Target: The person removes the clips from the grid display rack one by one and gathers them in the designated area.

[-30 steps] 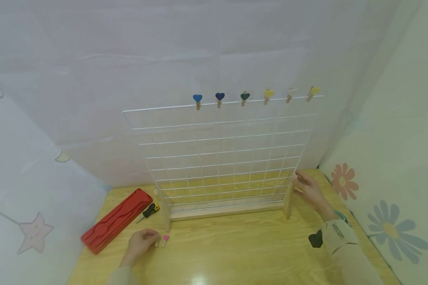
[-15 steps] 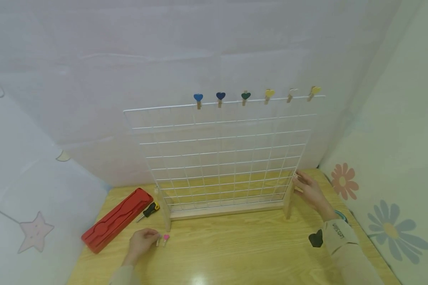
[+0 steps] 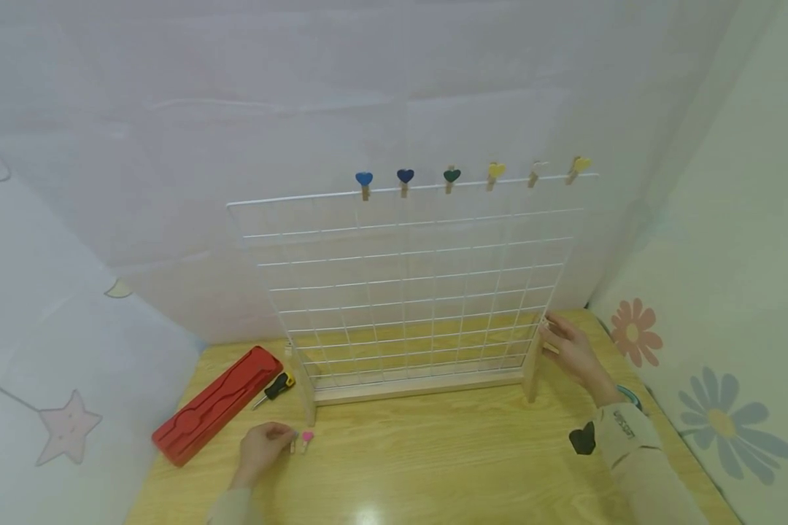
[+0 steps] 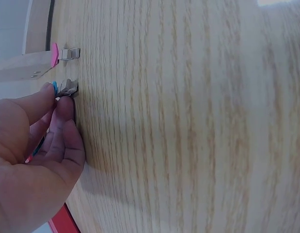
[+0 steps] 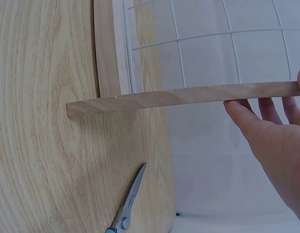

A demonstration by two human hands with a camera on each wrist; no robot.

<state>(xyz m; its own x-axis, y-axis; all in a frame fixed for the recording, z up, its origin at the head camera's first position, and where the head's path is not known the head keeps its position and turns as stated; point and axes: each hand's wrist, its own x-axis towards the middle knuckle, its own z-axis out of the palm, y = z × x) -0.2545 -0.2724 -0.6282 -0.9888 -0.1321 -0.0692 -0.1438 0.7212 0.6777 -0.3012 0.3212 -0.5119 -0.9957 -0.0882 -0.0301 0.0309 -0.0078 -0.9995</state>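
Near the table's front left, my left hand pinches a small wooden clothespin with a blue heart between thumb and fingertip, low at the tabletop. Just beside it lies a clothespin with a pink heart. My right hand grips the wooden side post of the rack, fingers on its outer side and the thumb at the frame's edge in the right wrist view. A white wire grid stands in the rack. Several heart clothespins, among them a dark green one, are clipped along its top wire.
Left of the rack lie a red tray with moulded hollows and a black-and-yellow screwdriver. Scissors lie right of the post. A black heart-shaped piece is by the right sleeve. Cloth walls stand behind and beside the table.
The blue-heart clothespin in my left fingers has shifted slightly towards the pink one, and more of it shows. My right hand stays on the post.
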